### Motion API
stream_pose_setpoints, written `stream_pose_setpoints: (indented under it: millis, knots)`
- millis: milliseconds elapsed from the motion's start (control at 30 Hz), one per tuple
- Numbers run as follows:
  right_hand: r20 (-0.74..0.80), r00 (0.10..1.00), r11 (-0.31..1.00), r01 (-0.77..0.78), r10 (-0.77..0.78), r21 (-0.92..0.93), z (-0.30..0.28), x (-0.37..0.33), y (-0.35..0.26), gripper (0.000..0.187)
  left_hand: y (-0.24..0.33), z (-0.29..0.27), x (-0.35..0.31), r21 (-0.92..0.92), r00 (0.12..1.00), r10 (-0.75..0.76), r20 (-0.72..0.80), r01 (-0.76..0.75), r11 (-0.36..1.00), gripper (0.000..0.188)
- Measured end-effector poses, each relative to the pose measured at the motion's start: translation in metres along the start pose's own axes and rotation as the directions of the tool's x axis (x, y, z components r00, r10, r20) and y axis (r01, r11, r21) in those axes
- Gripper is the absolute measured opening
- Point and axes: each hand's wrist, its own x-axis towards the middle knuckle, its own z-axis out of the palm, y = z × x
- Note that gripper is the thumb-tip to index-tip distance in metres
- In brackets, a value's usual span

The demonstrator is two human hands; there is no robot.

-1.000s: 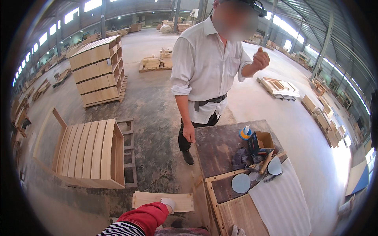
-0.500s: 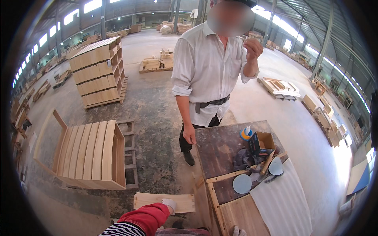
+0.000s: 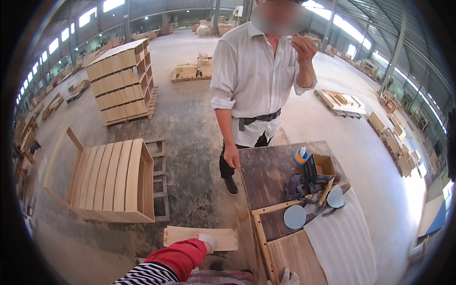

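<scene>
My left hand (image 3: 207, 241), in a white glove and red sleeve, is closed on the near middle of a pale wooden board (image 3: 183, 233). That board lies crosswise, low beside the worktable (image 3: 266, 164); its underside is hidden. At the bottom edge of the view, my gloved right hand (image 3: 289, 277) rests on a light wooden panel (image 3: 289, 254), fingers apart and partly cut off. A wooden strip frame (image 3: 260, 237) runs along the panel's left side. White foam sheet (image 3: 339, 237) covers the table to the right.
Two round grey-blue discs (image 3: 295, 217), an open box (image 3: 319, 168), a glue bottle (image 3: 301, 155) and a dark cloth (image 3: 297, 186) sit on the table. Across it stands a person (image 3: 259, 80) in a white shirt. Slatted wooden cabinets (image 3: 107, 178) and stacked drawer units (image 3: 121, 83) stand left.
The view has tilted slightly, so everything sits a little higher and to the right. More of my right hand shows on the panel. My left hand stays at the board.
</scene>
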Motion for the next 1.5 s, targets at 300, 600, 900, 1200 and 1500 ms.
stream_pose_setpoints:
  millis: [300,600,900,1200,1500]
  knots:
    - [-0.018,1.0,1.0,0.01,-0.01,-0.024,0.008,0.003,0.001,0.094,-0.002,0.007,0.009,-0.054,1.0,-0.019,0.004,0.02,0.998,0.045]
    - [-0.023,1.0,1.0,0.007,-0.007,-0.016,0.006,0.002,-0.001,0.092,0.0,0.005,0.005,-0.028,0.999,-0.013,-0.029,0.012,1.0,0.045]
    - [-0.03,0.999,1.0,-0.017,0.017,0.01,0.003,0.0,-0.007,0.091,0.0,-0.005,-0.003,-0.042,1.0,-0.014,-0.024,0.013,0.999,0.042]
    - [-0.033,0.999,1.0,-0.007,0.007,0.009,0.008,0.0,-0.002,0.091,0.0,0.001,0.004,-0.048,1.0,-0.012,0.0,0.012,0.999,0.043]
    - [-0.026,1.0,0.999,0.017,-0.016,0.041,0.008,0.007,-0.001,0.093,-0.002,0.01,0.016,-0.035,0.999,-0.031,-0.02,0.03,0.999,0.045]
